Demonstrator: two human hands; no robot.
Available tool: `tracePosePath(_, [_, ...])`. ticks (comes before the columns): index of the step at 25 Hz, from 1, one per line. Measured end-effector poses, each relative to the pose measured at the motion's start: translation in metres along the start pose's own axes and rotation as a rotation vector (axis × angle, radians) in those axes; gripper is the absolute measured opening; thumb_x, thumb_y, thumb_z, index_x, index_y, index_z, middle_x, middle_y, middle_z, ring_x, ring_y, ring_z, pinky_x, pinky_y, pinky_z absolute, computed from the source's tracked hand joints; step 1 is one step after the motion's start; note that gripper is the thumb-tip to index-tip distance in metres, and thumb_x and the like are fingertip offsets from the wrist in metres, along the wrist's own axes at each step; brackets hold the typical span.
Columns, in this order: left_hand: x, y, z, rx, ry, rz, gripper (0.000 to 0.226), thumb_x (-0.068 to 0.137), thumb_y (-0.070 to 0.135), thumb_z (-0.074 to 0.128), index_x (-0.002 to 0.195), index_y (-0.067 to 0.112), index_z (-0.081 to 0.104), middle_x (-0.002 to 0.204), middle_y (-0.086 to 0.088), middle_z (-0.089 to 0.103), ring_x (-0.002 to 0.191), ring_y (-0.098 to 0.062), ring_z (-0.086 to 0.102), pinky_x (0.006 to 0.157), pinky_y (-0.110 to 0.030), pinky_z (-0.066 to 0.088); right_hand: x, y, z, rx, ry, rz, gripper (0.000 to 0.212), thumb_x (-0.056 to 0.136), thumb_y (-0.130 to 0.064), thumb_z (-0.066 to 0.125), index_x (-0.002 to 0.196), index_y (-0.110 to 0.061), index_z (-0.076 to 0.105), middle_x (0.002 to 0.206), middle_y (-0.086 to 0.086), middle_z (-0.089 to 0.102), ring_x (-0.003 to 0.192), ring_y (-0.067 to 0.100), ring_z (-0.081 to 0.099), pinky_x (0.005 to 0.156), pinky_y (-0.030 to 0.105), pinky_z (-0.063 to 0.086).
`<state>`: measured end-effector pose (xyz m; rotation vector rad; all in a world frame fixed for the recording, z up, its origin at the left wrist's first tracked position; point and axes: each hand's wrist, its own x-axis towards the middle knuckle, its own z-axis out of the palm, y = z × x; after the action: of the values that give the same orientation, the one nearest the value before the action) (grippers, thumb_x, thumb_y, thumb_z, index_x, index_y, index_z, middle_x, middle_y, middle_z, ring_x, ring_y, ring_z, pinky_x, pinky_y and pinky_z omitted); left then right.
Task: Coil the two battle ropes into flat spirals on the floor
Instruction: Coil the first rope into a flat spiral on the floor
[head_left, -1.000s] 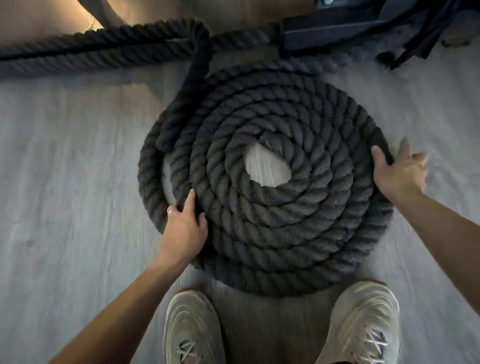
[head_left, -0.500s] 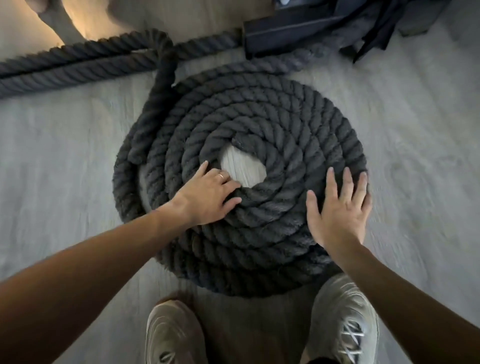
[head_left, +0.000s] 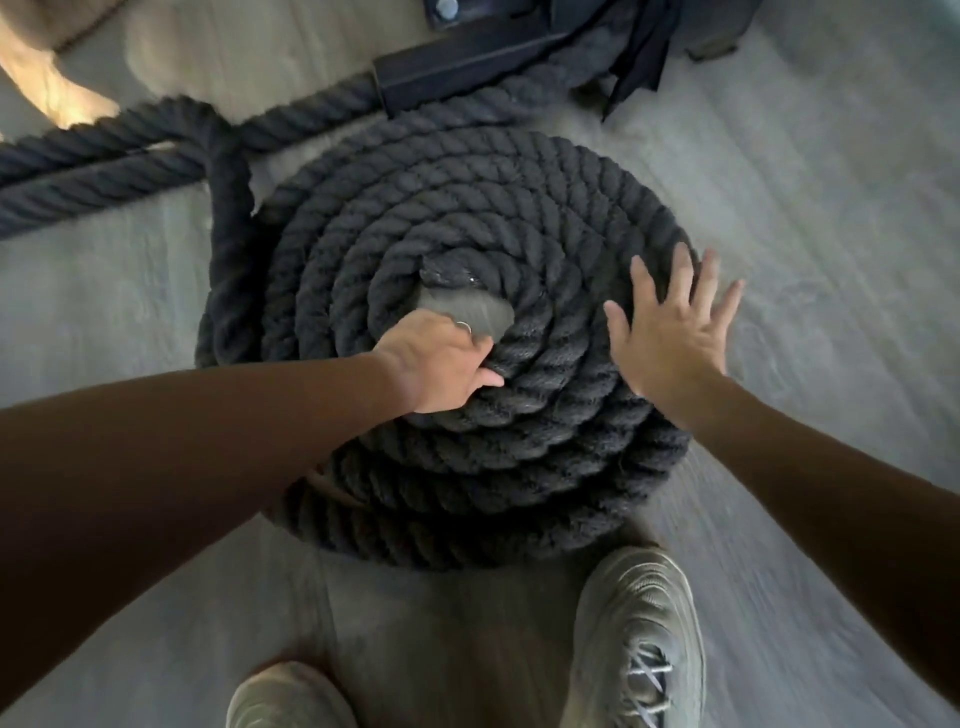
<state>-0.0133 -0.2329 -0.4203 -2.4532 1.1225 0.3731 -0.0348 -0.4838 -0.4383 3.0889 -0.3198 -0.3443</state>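
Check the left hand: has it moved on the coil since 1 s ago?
Yes. The left hand went from the coiled rope's outer left edge inward to the centre hole, fingers now curled over the innermost turn.

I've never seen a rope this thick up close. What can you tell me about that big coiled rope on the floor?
The coiled rope is dark grey, thick and twisted from heavy strands, fibrous-looking. It lies as a mostly flat spiral of several rings on the pale floor, with a small gap at its centre. Its outer turn runs off up and left. The left hand hooks fingers into the centre gap; the right hand lies spread on the right-hand rings. A shoe stands just below it.
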Motion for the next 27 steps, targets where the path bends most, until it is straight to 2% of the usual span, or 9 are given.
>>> tracePosePath(3, [0.020, 0.013, -0.013, -0.047, 0.005, -0.025, 0.058, 0.104, 0.057, 0.023, 0.117, 0.011, 0.056, 0.099, -0.008, 0.071, 0.095, -0.029, 0.066, 0.066, -0.036, 0.033, -0.068, -0.029, 0.015, 0.293, -0.068, 0.003, 0.067, 0.101, -0.058, 0.017, 0.160, -0.029, 0.001, 0.167, 0.010, -0.011, 0.152, 0.032, -0.014, 0.117, 0.064, -0.008])
tracePosePath(5, [0.034, 0.023, -0.019, -0.082, 0.013, -0.067, 0.059, 0.104, 0.059, 0.023, 0.119, 0.012, 0.055, 0.101, -0.009, 0.071, 0.098, -0.029, 0.066, 0.067, -0.037, 0.037, -0.098, -0.037, 0.033, 0.278, -0.082, 0.018, 0.068, 0.101, -0.058, 0.015, 0.160, -0.030, -0.004, 0.166, 0.008, -0.020, 0.152, 0.029, -0.019, 0.117, 0.065, -0.007])
tracePosePath(9, [0.054, 0.033, -0.018, -0.291, 0.027, -0.161, 0.063, 0.100, 0.067, 0.028, 0.120, 0.013, 0.055, 0.111, -0.011, 0.068, 0.112, -0.030, 0.061, 0.079, -0.040, 0.046, -0.073, -0.008, 0.035, 0.174, -0.106, -0.022, 0.069, 0.098, -0.062, 0.008, 0.156, -0.034, -0.016, 0.162, 0.003, -0.032, 0.149, 0.026, -0.027, 0.118, 0.064, -0.004])
tracePosePath(13, [0.052, -0.014, -0.015, -0.428, -0.093, 0.130, 0.061, 0.094, 0.071, 0.041, 0.126, 0.021, 0.053, 0.113, -0.003, 0.063, 0.113, -0.027, 0.059, 0.089, -0.038, 0.046, -0.056, 0.014, 0.031, 0.155, -0.128, -0.104, 0.070, 0.097, -0.066, 0.008, 0.155, -0.039, -0.018, 0.161, -0.004, -0.033, 0.149, 0.025, -0.027, 0.118, 0.065, -0.002])
tracePosePath(16, [0.041, -0.040, -0.002, -0.171, -0.001, 0.270, 0.071, 0.091, 0.078, 0.023, 0.128, 0.025, 0.053, 0.116, 0.000, 0.064, 0.107, -0.023, 0.060, 0.090, -0.038, 0.048, -0.055, 0.016, 0.032, 0.147, -0.127, -0.104, 0.070, 0.097, -0.066, 0.007, 0.155, -0.038, -0.017, 0.163, -0.004, -0.030, 0.150, 0.026, -0.025, 0.118, 0.065, -0.001])
tracePosePath(18, [0.040, -0.028, 0.000, -0.052, 0.066, 0.236, 0.073, 0.093, 0.075, 0.012, 0.120, 0.023, 0.055, 0.106, -0.002, 0.067, 0.101, -0.026, 0.062, 0.086, -0.039, 0.047, -0.051, 0.019, 0.031, 0.128, -0.103, -0.117, 0.069, 0.097, -0.065, 0.008, 0.156, -0.038, -0.016, 0.164, -0.004, -0.026, 0.151, 0.026, -0.022, 0.118, 0.065, 0.000])
tracePosePath(20, [0.045, -0.009, -0.009, -0.059, 0.066, 0.171, 0.067, 0.097, 0.068, 0.015, 0.119, 0.020, 0.056, 0.103, -0.006, 0.069, 0.100, -0.029, 0.064, 0.085, -0.040, 0.044, -0.043, 0.027, 0.027, 0.110, -0.106, -0.133, 0.069, 0.097, -0.065, 0.009, 0.156, -0.039, -0.016, 0.164, -0.005, -0.025, 0.151, 0.025, -0.021, 0.118, 0.064, 0.000])
tracePosePath(23, [0.063, 0.013, -0.025, -0.147, 0.010, 0.035, 0.057, 0.101, 0.064, 0.025, 0.121, 0.019, 0.054, 0.114, -0.010, 0.067, 0.109, -0.032, 0.062, 0.087, -0.042, 0.043, -0.026, 0.053, 0.021, 0.092, -0.112, -0.173, 0.068, 0.098, -0.066, 0.010, 0.156, -0.041, -0.014, 0.164, -0.007, -0.025, 0.151, 0.022, -0.022, 0.118, 0.063, -0.002])
tracePosePath(27, [0.086, 0.046, -0.039, -0.290, -0.060, -0.148, 0.057, 0.100, 0.064, 0.029, 0.125, 0.019, 0.053, 0.123, -0.012, 0.064, 0.118, -0.032, 0.056, 0.094, -0.044, 0.040, 0.000, 0.096, 0.010, 0.040, -0.107, -0.204, 0.070, 0.094, -0.072, 0.009, 0.156, -0.045, -0.009, 0.165, -0.012, -0.019, 0.152, 0.019, -0.017, 0.119, 0.062, -0.003])
